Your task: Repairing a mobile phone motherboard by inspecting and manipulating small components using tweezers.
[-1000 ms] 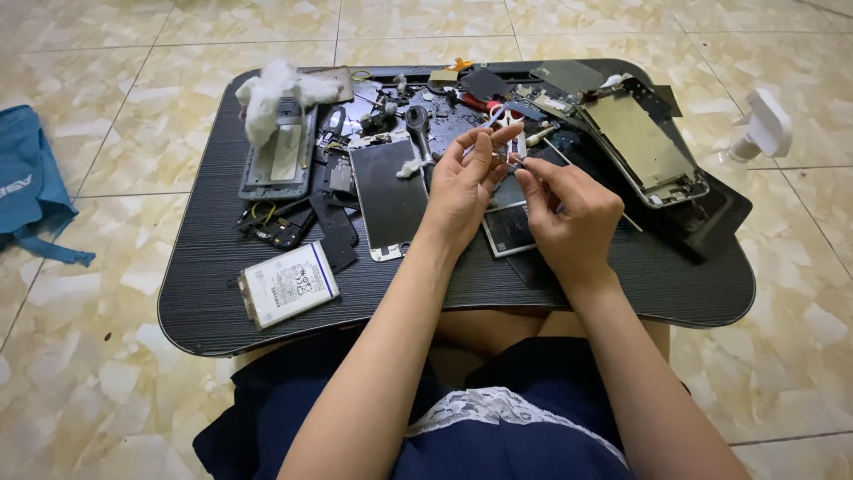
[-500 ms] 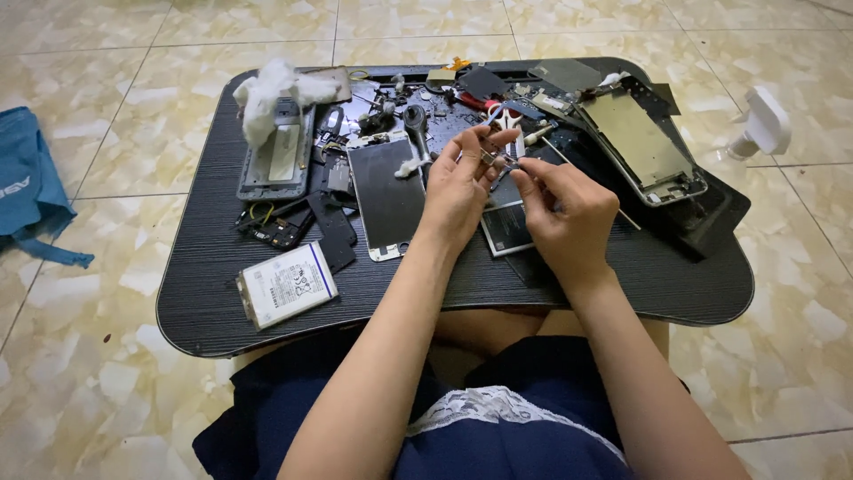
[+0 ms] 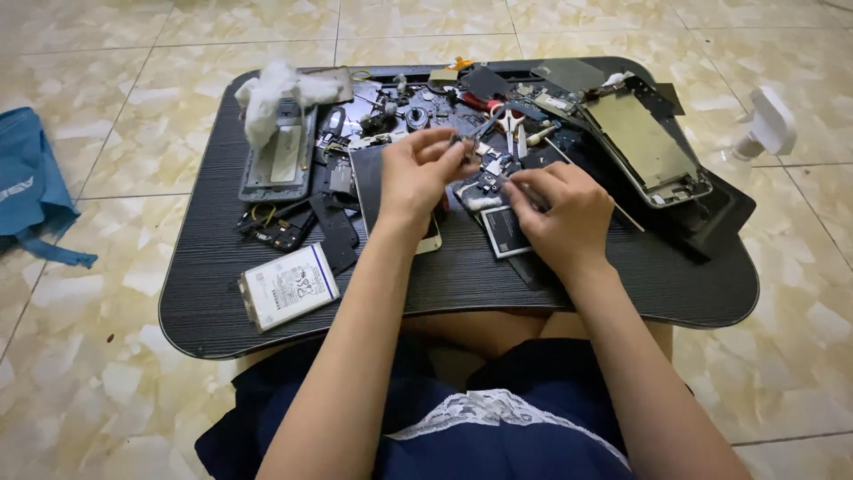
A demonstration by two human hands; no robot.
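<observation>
Black wood-grain table, white battery, blue cloth.

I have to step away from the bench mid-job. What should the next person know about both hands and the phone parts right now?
Left hand: fingertips pinch a small dark part, too small to identify, above the lap table.
Right hand: grips a thin tool, tip pointing towards that part.
Below the hands: a small dark battery and a phone screen panel.
Opened phone frames lie far right and far left; a white battery lies near left.
Done: phones lie dismantled. Left: loose parts still scattered.
</observation>
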